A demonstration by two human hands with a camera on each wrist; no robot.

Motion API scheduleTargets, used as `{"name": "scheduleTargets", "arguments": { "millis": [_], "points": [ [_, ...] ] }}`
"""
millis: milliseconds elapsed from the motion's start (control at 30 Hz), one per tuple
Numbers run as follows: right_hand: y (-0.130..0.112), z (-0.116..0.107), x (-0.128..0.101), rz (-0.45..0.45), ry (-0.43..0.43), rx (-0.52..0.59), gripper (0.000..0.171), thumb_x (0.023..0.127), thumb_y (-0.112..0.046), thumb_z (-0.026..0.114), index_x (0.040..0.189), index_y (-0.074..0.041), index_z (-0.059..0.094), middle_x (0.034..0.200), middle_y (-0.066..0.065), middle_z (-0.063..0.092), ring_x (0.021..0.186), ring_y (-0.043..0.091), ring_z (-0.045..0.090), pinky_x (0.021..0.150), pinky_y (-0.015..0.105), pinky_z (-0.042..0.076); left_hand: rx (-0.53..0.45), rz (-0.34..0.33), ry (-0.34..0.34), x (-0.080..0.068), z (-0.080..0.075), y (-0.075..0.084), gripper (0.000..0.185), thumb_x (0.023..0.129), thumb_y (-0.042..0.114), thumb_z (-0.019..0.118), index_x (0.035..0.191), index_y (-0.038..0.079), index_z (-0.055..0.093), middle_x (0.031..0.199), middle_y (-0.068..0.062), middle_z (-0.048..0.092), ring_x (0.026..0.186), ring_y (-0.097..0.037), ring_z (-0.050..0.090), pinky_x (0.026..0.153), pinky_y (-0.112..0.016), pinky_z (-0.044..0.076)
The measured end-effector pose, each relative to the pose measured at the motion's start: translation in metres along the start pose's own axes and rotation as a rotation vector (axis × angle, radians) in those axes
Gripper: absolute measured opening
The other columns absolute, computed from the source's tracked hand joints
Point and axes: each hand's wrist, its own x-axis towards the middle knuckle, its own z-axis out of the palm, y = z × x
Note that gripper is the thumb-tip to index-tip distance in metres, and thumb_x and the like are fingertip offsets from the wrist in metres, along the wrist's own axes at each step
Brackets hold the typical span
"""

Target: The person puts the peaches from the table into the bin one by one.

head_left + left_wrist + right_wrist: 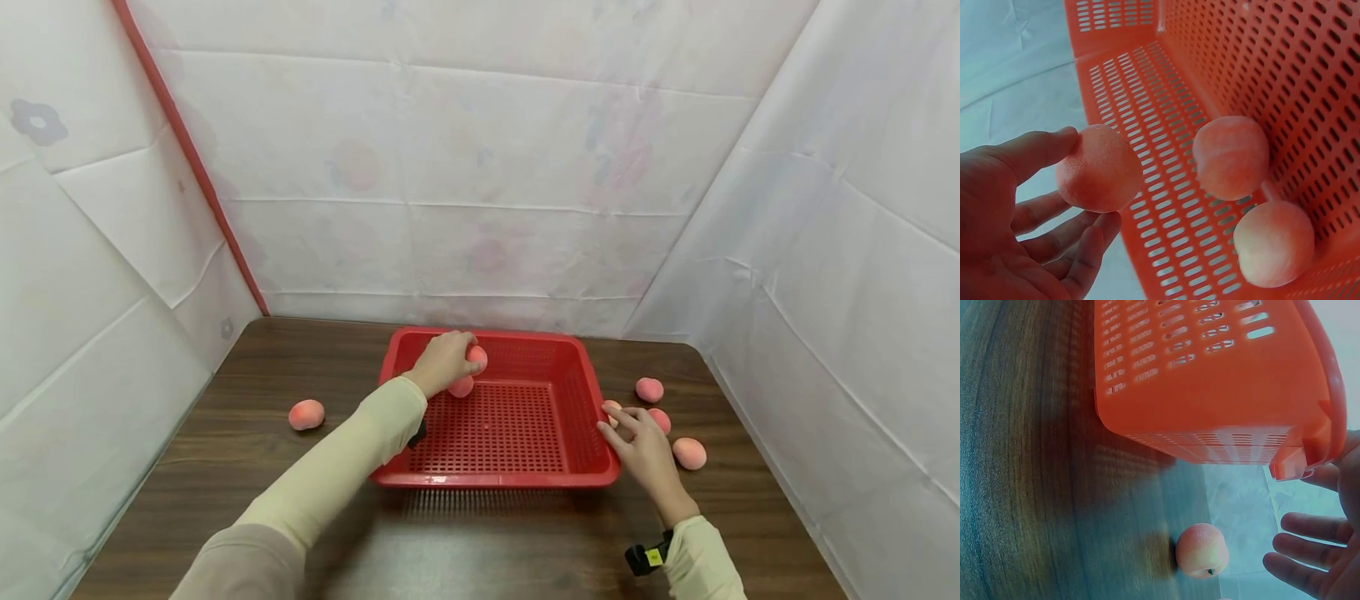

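A red perforated basket point(525, 479) stands in the middle of a dark wooden table. My left hand point(444, 360) reaches into its far left corner and pinches a pink peach point(1099, 167) between thumb and fingers, just above the basket floor. Two more peaches point(1232, 156) point(1272, 242) lie in that corner against the wall. My right hand point(637, 442) lies with fingers point(1313, 526) spread beside the basket's right rim, holding nothing. Its fingertips are by a small peach point(611, 408). Other peaches point(649, 389) point(688, 452) lie just right of it.
One more peach point(306, 414) lies alone on the table left of the basket. White sheeting walls close in the table at the back and on both sides. Bare tabletop point(480, 550) runs in front of the basket.
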Motion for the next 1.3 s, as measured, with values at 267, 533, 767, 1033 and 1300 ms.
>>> {"name": "scheduleTargets", "arguments": {
  "millis": [267,533,767,1033,1300],
  "points": [
    [0.001,0.001,-0.001,0.007,0.005,0.014,0.039,0.088,-0.027,0.072,0.123,-0.009,0.069,0.105,0.014,0.063,0.082,0.027,0.056,0.064,0.029,0.043,0.019,-0.017,-0.029,0.005,0.013,0.000,0.042,0.090,0.026,0.070,0.125,0.004,0.063,0.117,-0.013,0.068,0.104,-0.027,0.065,0.088,-0.040,0.054],
    [0.001,0.001,-0.001,0.014,0.005,0.015,0.039,0.089,-0.029,0.072,0.123,-0.010,0.069,0.107,0.014,0.063,0.084,0.028,0.057,0.066,0.030,0.044,0.051,0.022,-0.096,0.008,0.028,-0.003,0.044,0.089,0.023,0.070,0.128,0.005,0.061,0.122,-0.012,0.066,0.114,-0.031,0.061,0.100,-0.043,0.048],
    [0.001,0.001,-0.001,0.027,-0.002,0.015,0.039,0.089,-0.030,0.071,0.123,-0.012,0.069,0.109,0.015,0.063,0.086,0.028,0.056,0.066,0.030,0.044,0.073,0.063,-0.125,0.008,0.038,-0.005,0.037,0.091,0.025,0.069,0.123,0.008,0.064,0.119,-0.010,0.067,0.114,-0.034,0.059,0.097,-0.045,0.048],
    [0.000,0.002,0.000,0.039,-0.011,0.019,0.039,0.089,-0.031,0.071,0.124,-0.012,0.069,0.111,0.016,0.063,0.088,0.029,0.056,0.067,0.032,0.044,0.135,0.079,-0.132,0.011,0.049,-0.010,0.033,0.090,0.022,0.068,0.120,0.008,0.067,0.117,-0.011,0.069,0.115,-0.036,0.059,0.098,-0.050,0.047],
    [0.000,0.002,0.000,0.054,-0.021,0.027,0.040,0.090,-0.032,0.070,0.124,-0.012,0.068,0.111,0.015,0.063,0.083,0.025,0.056,0.066,0.029,0.044,0.195,0.066,-0.118,0.014,0.055,-0.013,0.033,0.088,0.021,0.070,0.118,0.008,0.068,0.118,-0.011,0.069,0.112,-0.037,0.058,0.099,-0.056,0.043]
  ]
}}
